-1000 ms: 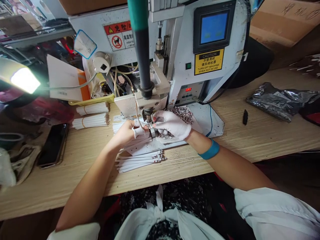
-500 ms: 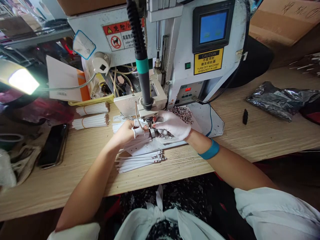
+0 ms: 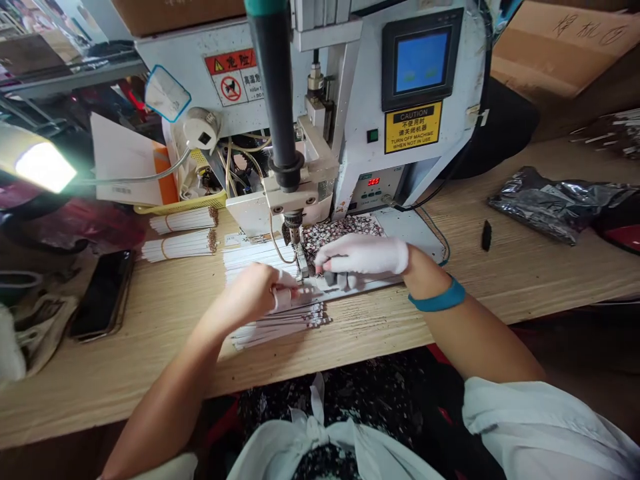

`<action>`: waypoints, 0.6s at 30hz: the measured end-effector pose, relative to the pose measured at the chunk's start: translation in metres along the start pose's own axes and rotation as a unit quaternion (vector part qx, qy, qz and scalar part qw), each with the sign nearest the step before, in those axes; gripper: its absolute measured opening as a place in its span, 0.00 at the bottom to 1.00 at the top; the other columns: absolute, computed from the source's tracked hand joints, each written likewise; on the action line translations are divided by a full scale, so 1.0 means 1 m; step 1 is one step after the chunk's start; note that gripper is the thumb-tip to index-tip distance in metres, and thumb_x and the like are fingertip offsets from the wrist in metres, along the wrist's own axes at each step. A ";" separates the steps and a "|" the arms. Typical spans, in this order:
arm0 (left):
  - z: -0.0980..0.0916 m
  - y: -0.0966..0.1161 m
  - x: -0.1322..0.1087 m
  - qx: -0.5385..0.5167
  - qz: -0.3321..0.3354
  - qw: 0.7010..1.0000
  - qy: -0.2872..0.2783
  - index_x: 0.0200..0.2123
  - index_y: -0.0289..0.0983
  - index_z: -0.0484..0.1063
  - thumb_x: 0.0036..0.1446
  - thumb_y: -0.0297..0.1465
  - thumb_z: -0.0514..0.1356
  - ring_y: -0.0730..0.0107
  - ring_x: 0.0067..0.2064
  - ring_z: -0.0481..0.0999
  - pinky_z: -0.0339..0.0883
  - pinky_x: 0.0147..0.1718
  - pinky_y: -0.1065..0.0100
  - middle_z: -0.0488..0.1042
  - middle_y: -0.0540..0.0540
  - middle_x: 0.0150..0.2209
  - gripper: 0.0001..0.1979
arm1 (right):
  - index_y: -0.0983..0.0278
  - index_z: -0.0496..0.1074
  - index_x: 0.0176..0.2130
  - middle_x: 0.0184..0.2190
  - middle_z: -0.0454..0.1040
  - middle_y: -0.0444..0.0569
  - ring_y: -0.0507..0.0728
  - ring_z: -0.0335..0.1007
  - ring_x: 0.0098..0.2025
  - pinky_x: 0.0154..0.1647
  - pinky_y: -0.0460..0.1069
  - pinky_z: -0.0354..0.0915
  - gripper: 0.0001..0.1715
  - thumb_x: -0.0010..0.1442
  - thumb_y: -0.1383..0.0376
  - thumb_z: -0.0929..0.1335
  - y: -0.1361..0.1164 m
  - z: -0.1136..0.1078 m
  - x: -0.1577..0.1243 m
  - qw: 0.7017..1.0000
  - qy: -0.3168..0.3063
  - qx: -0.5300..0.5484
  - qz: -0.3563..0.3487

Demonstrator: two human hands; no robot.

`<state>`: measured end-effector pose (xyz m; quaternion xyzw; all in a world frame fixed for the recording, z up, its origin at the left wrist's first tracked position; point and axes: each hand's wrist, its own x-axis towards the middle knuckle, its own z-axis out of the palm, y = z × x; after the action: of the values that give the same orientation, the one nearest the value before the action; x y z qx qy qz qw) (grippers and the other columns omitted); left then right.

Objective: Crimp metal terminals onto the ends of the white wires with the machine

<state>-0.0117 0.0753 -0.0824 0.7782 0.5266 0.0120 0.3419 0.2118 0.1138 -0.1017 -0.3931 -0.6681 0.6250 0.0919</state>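
My left hand (image 3: 260,293), with white covers on some fingers, is closed in a pinch on a white wire (image 3: 303,291) whose end points right, just below the machine's tip. My right hand (image 3: 363,257), in a white glove, curls with thumb and fingers together right of the tip; what it pinches is hidden. Between the hands stands the soldering head (image 3: 295,230) with a thin curved tube. A pile of small metal-and-white parts (image 3: 345,230) lies behind my right hand. White wires (image 3: 253,257) lie behind my left hand, and more wires with tipped ends (image 3: 280,327) lie in front of it.
The white soldering machine (image 3: 360,160) with its blue screen (image 3: 423,61) rises behind. Two banded wire bundles (image 3: 177,245), a phone (image 3: 103,293) and a lit lamp (image 3: 46,165) are left. A silvery bag (image 3: 545,200) and a small black piece (image 3: 487,235) lie right.
The soldering head has risen. My left hand has come toward the front edge with the wire, away from under the tip. My right hand has drawn back to the right and slightly nearer.
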 end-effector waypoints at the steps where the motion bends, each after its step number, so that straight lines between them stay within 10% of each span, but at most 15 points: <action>1: 0.004 0.003 -0.003 0.036 0.006 0.999 -0.010 0.27 0.35 0.77 0.49 0.30 0.56 0.72 0.22 0.65 0.56 0.23 0.72 0.71 0.48 0.19 0.10 | 0.67 0.70 0.38 0.29 0.73 0.47 0.46 0.68 0.21 0.16 0.40 0.63 0.08 0.59 0.67 0.64 0.001 0.002 0.002 1.000 -0.002 0.006 -0.003; 6: 0.023 0.013 -0.012 0.156 0.057 0.985 -0.053 0.29 0.37 0.76 0.52 0.26 0.53 0.69 0.25 0.70 0.57 0.25 0.71 0.74 0.45 0.25 0.11 | 0.67 0.71 0.38 0.28 0.73 0.47 0.48 0.68 0.22 0.15 0.40 0.62 0.08 0.57 0.68 0.66 0.003 0.000 0.007 0.987 0.156 0.001 -0.047; 11: 0.027 0.018 -0.021 0.253 0.068 0.962 -0.079 0.34 0.37 0.75 0.50 0.20 0.50 0.66 0.28 0.73 0.58 0.25 0.70 0.76 0.43 0.31 0.15 | 0.67 0.74 0.36 0.28 0.75 0.47 0.49 0.69 0.23 0.19 0.42 0.64 0.08 0.56 0.68 0.66 0.007 -0.008 0.003 0.988 0.125 -0.084 -0.042; 18: 0.012 0.007 -0.013 0.227 0.024 0.973 -0.044 0.34 0.38 0.76 0.55 0.26 0.51 0.63 0.32 0.75 0.63 0.29 0.69 0.77 0.42 0.32 0.13 | 0.66 0.77 0.32 0.33 0.78 0.50 0.58 0.72 0.38 0.38 0.50 0.62 0.08 0.52 0.66 0.68 0.010 0.011 0.023 0.906 0.242 -0.340 -0.074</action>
<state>-0.0077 0.0567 -0.0833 0.8476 0.4816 -0.1338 0.1784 0.1938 0.1194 -0.1210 -0.4894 -0.8243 0.2370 0.1577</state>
